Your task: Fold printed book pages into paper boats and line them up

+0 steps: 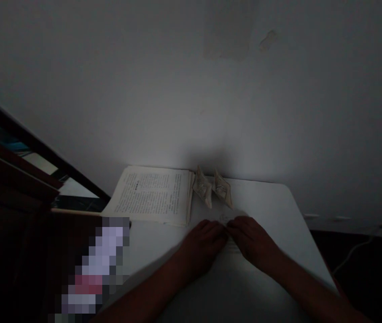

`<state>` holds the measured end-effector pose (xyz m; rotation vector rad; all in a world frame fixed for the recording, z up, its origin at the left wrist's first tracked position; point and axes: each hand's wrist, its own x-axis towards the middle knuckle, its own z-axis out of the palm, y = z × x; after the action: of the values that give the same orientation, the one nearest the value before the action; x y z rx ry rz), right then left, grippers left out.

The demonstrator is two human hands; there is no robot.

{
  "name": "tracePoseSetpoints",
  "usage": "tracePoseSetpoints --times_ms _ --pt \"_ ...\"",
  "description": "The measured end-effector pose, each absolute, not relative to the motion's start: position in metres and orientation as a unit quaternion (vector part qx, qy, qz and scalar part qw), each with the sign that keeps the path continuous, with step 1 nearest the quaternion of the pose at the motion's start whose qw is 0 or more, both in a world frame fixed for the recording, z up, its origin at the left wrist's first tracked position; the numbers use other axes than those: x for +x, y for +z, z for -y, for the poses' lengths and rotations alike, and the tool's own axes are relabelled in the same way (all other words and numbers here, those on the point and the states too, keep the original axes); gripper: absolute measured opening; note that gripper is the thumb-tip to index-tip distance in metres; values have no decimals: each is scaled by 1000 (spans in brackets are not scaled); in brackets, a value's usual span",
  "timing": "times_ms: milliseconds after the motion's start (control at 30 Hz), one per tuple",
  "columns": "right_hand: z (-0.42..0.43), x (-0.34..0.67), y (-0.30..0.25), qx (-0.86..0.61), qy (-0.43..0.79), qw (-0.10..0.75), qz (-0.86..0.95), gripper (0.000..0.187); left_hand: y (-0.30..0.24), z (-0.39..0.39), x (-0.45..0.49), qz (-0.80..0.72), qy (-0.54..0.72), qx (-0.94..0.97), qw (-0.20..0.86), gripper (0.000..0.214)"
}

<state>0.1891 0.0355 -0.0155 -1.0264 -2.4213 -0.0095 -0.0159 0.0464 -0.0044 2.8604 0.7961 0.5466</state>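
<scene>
My left hand (202, 244) and my right hand (253, 242) lie side by side on a printed sheet of paper (232, 216) on the white table (278, 211). The fingertips of both meet at the sheet's middle, curled and pressed down on it. Just beyond the hands stand two small folded paper shapes (213, 187), made of printed pages, close to the wall. The scene is dim, so the sheet's outline under my hands is hard to make out.
An open book (152, 194) with printed text lies at the table's back left. A dark wooden frame (26, 148) runs diagonally at the left. A blurred-out patch covers the lower left. A pale wall rises right behind the table; a white cable (352, 253) lies at the right.
</scene>
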Motion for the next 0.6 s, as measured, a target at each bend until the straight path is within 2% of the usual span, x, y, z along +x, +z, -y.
tracePoseSetpoints --times_ms 467,600 --pt "-12 203 7 -353 57 182 916 23 3 -42 -24 -205 130 969 47 15" --pt "-7 205 19 -362 76 137 919 39 14 -39 -24 -234 111 961 91 10"
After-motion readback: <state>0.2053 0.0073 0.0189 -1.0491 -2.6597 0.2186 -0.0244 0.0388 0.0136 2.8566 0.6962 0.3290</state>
